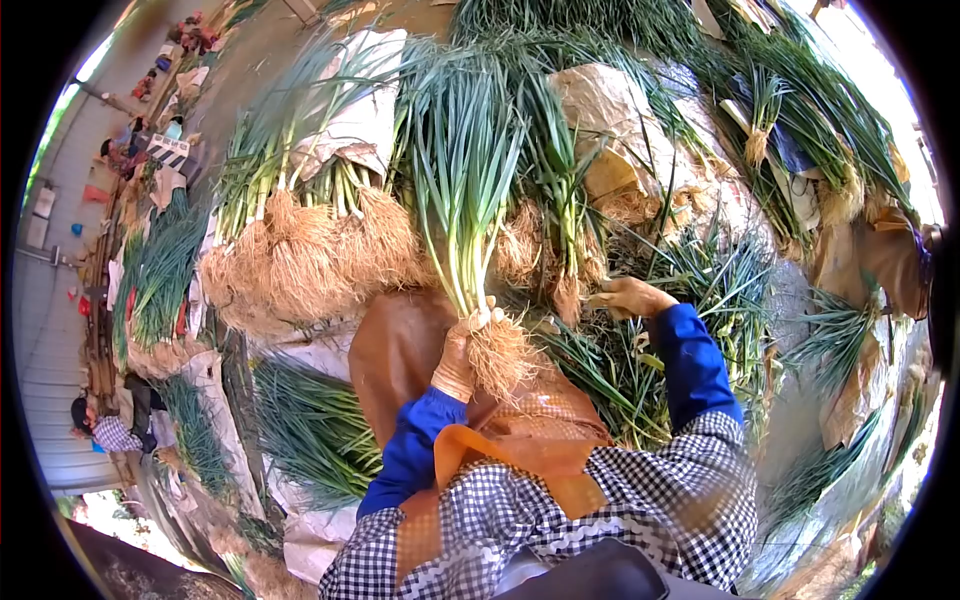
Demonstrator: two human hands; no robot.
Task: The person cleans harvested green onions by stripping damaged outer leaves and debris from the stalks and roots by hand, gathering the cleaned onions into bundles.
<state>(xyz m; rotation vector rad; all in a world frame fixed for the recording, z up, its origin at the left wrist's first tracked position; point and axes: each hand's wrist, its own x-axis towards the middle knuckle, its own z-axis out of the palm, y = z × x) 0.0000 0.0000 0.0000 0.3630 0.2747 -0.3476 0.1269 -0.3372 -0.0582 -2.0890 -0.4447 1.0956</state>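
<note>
My left hand (472,335) is wrapped round the lower stems of a bunch of green onions (465,190). Their long leaves point away from me, and the tan, stringy roots hang just right of the fist. My right hand (632,297) is bent with its fingers drawn together beside the root end of a thinner green onion bunch (568,240). Whether something small is pinched there is hidden. An orange-brown apron (400,345) covers my lap beneath the held bunch.
Rooted green onion bunches (315,250) lie ahead on the left, partly under a pale sack (365,95). Loose green leaves (640,390) are heaped below my right arm. More green onions (310,420) lie at my left. Other people (115,430) sit along the far left.
</note>
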